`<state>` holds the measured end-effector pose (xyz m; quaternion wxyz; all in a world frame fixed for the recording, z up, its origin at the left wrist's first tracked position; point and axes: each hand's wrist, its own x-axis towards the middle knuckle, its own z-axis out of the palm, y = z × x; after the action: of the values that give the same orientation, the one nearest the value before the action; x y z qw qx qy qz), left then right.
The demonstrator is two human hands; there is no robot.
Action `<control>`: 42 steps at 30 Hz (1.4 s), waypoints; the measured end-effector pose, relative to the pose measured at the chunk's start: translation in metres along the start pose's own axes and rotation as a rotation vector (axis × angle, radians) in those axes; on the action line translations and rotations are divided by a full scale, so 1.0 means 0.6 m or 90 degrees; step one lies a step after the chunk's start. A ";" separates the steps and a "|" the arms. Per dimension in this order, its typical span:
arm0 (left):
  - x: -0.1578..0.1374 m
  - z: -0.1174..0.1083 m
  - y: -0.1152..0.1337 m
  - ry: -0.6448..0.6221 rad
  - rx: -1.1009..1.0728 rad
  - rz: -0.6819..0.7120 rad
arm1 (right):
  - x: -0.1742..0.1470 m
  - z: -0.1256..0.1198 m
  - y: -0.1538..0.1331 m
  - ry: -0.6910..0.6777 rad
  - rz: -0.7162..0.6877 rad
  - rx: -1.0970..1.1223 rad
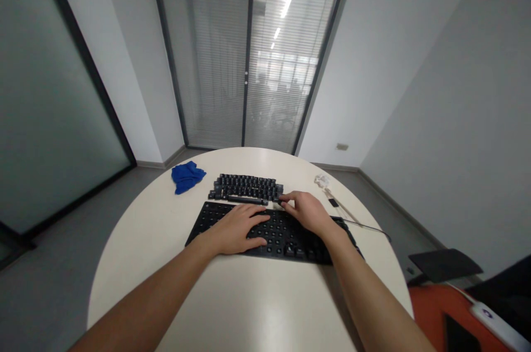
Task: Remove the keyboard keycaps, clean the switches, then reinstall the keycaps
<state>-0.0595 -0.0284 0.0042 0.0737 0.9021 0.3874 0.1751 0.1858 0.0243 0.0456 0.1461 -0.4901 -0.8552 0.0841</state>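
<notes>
A black keyboard (274, 249) lies across the table with most of its keycaps off, and a few caps remain at its near right part. Beyond it, the loose black keycaps (246, 187) are laid out in rows like a keyboard layout. My left hand (243, 230) rests flat on the keyboard, fingers spread and holding nothing. At the right end of the keycap rows, my right hand (305, 209) pinches a small dark keycap (277, 202) between thumb and fingers. My right forearm hides part of the keyboard's right side.
A crumpled blue cloth (186, 176) lies at the table's far left. Toward the right are crumpled white tissue (321, 181), thin wooden sticks (344, 208) and a black cable (365, 226). An orange chair (435, 313) with a power strip (498, 324) stands beside the round table (136, 263).
</notes>
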 end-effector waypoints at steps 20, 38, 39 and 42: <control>0.004 0.009 -0.004 0.000 -0.012 0.001 | -0.046 -0.031 -0.031 -0.370 -0.063 0.238; 0.003 0.008 -0.004 0.000 -0.004 -0.002 | -0.054 -0.037 -0.058 -0.320 -0.105 0.102; 0.003 0.008 -0.004 -0.001 -0.002 -0.002 | -0.054 -0.037 -0.059 -0.321 -0.104 0.102; 0.002 0.008 -0.006 -0.003 0.003 0.001 | -0.054 -0.038 -0.061 -0.323 -0.105 0.105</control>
<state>-0.0591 -0.0251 -0.0009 0.0720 0.9030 0.3870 0.1721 0.1787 -0.0222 0.0720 -0.0269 -0.3688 -0.8916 0.2615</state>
